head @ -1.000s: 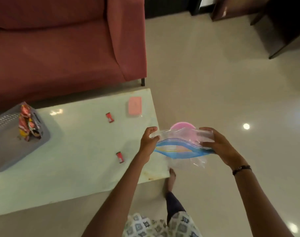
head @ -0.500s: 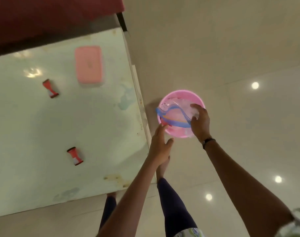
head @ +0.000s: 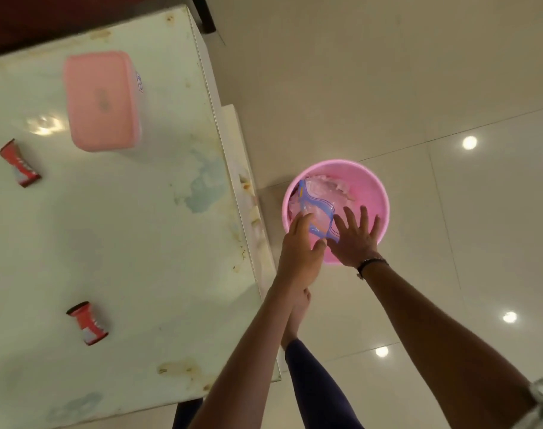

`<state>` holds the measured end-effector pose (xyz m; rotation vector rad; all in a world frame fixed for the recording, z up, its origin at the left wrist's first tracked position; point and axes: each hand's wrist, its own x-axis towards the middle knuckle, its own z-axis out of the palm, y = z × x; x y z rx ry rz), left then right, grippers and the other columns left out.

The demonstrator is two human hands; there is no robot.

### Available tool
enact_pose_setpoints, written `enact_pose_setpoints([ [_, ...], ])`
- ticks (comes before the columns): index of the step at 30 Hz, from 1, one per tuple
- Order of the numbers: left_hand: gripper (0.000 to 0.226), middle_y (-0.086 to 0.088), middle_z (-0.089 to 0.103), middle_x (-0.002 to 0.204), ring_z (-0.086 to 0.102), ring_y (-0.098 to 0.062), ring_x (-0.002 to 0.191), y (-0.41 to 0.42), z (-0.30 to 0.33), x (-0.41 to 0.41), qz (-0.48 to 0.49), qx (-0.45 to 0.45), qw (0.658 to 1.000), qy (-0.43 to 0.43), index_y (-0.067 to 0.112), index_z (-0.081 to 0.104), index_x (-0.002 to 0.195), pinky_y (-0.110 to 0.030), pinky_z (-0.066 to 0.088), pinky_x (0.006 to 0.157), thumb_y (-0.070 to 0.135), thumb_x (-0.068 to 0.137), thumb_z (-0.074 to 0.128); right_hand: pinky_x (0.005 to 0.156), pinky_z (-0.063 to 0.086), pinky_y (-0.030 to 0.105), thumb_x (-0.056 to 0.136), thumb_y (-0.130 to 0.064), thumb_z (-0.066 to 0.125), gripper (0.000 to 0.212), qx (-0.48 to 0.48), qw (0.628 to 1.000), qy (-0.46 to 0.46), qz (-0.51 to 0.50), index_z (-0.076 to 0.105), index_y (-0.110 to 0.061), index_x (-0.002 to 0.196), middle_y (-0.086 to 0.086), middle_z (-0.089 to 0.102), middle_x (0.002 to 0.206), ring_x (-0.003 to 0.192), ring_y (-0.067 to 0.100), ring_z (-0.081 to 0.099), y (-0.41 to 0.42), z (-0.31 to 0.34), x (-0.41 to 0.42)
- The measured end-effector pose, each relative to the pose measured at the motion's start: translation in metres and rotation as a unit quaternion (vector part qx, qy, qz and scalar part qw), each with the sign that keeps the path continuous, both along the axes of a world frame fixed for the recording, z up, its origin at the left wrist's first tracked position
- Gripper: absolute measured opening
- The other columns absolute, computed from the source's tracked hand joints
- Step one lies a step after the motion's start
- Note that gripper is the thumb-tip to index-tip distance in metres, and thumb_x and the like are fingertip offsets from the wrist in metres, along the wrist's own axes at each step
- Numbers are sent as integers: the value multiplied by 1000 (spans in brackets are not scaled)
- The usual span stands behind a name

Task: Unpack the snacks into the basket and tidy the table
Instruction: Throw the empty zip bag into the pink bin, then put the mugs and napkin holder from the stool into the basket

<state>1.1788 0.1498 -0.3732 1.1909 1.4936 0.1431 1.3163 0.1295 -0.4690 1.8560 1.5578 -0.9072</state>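
Observation:
A clear plastic zip bag (head: 319,209) with blue stripes lies crumpled inside a pink bucket (head: 374,193) that stands on the floor beside the table's right edge. My left hand (head: 299,246) reaches over the bucket's near rim and pinches the bag's blue edge between thumb and fingers. My right hand (head: 353,239) is flat beside it, fingers spread over the bucket's inside, touching the bag's edge. Two small red snack packets (head: 20,167) (head: 89,323) lie on the pale marble table (head: 146,243). The basket is out of view.
A pink lidded box (head: 101,100) stands on the table near its far right corner. A dark red sofa edge (head: 47,13) runs behind the table. My legs and a bare foot (head: 298,308) are on the glossy tiled floor by the table's corner.
The bag went from held in the air between both hands down into the pink bucket. My left hand has come onto the bag, and my right hand's fingers have spread. The view has dropped closer.

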Motion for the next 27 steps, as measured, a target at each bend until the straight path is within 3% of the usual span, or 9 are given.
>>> enact_pose_setpoints([
  [2,51,-6,37,149,40,-23,133,0,7,-2,7,-9,1000,-1,9,35,140,-27,35,105,7,91,52,116,-4,56,96,-45,39,56,108,994,10,-25,32,-18,145,6,21,158,147,34,5,-2,17,-5],
  [5,51,-6,39,148,42,-21,132,0,21,-4,22,-13,1000,-3,11,35,141,-23,36,102,9,92,51,117,14,53,98,-29,44,41,236,971,29,-15,48,-11,134,12,43,145,141,33,29,-8,46,-13],
  [11,45,-7,51,137,52,-22,120,3,61,-20,63,3,998,-21,11,43,135,-29,44,100,6,91,50,101,40,43,97,-20,45,28,309,947,73,-46,57,-10,120,9,58,128,121,30,51,-6,109,-36],
  [14,39,-7,57,130,55,-21,116,3,94,-44,92,42,994,-37,12,49,127,-27,44,97,4,89,49,92,42,39,98,-25,30,35,324,935,127,-73,55,-11,119,5,59,125,114,28,52,-1,150,-62],
  [16,37,-5,58,128,57,-18,112,1,110,-58,115,55,991,-36,13,51,125,-28,46,94,5,89,48,87,45,39,99,-17,36,28,344,920,166,-93,56,-10,117,7,61,120,108,29,54,1,170,-77],
  [19,34,0,59,127,56,-10,104,-1,151,-104,154,91,983,-32,14,52,124,-20,42,87,7,91,48,91,44,34,98,-9,42,23,381,889,228,-111,57,-9,116,6,63,116,108,25,55,7,222,-124],
  [22,30,3,60,123,57,-10,103,-3,199,-159,181,130,974,-35,16,53,120,-18,41,89,5,92,49,96,40,24,100,-16,39,26,397,875,259,-97,56,-13,119,0,62,119,111,17,55,10,277,-180],
  [25,28,5,61,118,59,-7,97,-10,246,-221,208,170,962,-41,15,54,116,-18,42,86,2,92,48,94,30,4,100,-21,41,25,406,852,307,-124,57,-18,120,-6,61,119,110,6,54,5,327,-240],
  [27,28,7,62,116,59,-2,93,-19,275,-264,215,189,957,-42,17,54,114,-16,43,83,1,92,48,92,30,3,100,-25,41,26,400,848,324,-124,57,-21,120,-10,60,119,110,3,54,-3,358,-283],
])
